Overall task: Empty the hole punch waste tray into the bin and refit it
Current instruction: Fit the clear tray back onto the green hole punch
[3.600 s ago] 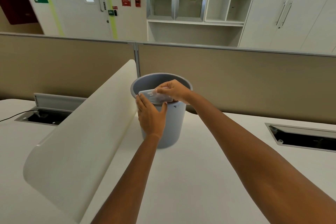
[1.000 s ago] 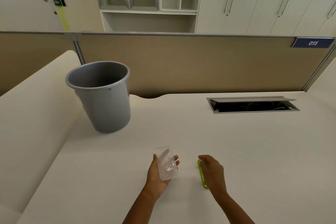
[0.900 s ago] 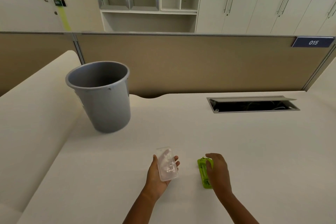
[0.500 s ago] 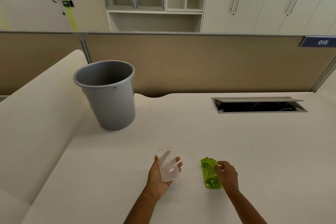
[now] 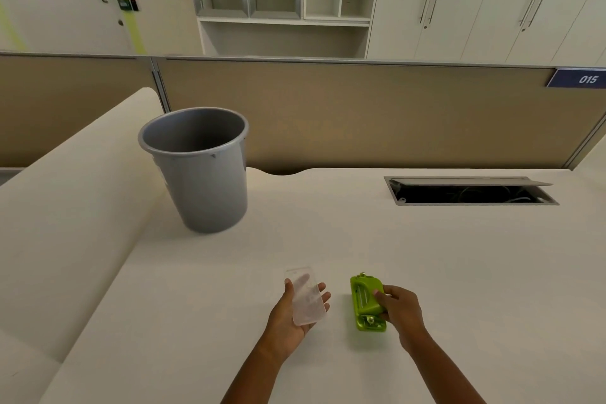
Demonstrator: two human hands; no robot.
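Note:
My left hand (image 5: 288, 318) holds the clear plastic waste tray (image 5: 305, 297) palm up, just above the white desk near its front. To its right, the green hole punch (image 5: 365, 303) lies on the desk with its underside turned up. My right hand (image 5: 398, 308) grips the punch from its right side. The tray and the punch are apart, a hand's width between them. The grey bin (image 5: 200, 167) stands upright at the back left of the desk, well away from both hands.
A curved white divider (image 5: 65, 213) rises along the left of the desk (image 5: 426, 272). An open cable hatch (image 5: 472, 195) is sunk into the desk at the back right. A tan partition (image 5: 360, 115) closes off the far edge.
The tray has come away from the bin and down to the front of the desk in my left hand. My right hand has tipped the punch over and taken hold of it.

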